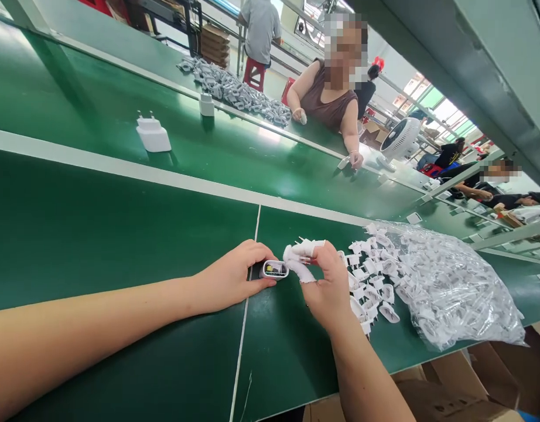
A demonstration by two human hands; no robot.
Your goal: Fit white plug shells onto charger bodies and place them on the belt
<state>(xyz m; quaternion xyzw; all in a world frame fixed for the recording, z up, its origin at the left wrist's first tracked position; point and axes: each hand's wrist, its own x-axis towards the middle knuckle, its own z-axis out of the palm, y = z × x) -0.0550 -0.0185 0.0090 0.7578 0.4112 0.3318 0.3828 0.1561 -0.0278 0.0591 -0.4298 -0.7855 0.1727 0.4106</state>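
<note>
My left hand (pixel 239 271) grips a white charger housing (pixel 276 271) between thumb and fingers, just above the green table. The housing's open end faces me, and a circuit board with a yellow part shows inside. Close at its right side, my right hand (pixel 325 272) is closed in a pinch, with white covers on the fingertips. Thin metal pins of a white plug cap (pixel 300 241) stick out above those fingers, which hide most of the cap. To the right of my right hand lies a loose pile of white plug caps (pixel 375 275).
A clear plastic bag (pixel 463 287) full of white caps lies at the right, above cardboard boxes (pixel 445 387). Across a pale rail (pixel 164 171), white chargers (pixel 153 135) stand on the green line. A co-worker (pixel 327 105) sits opposite near a heap of white parts (pixel 235 88).
</note>
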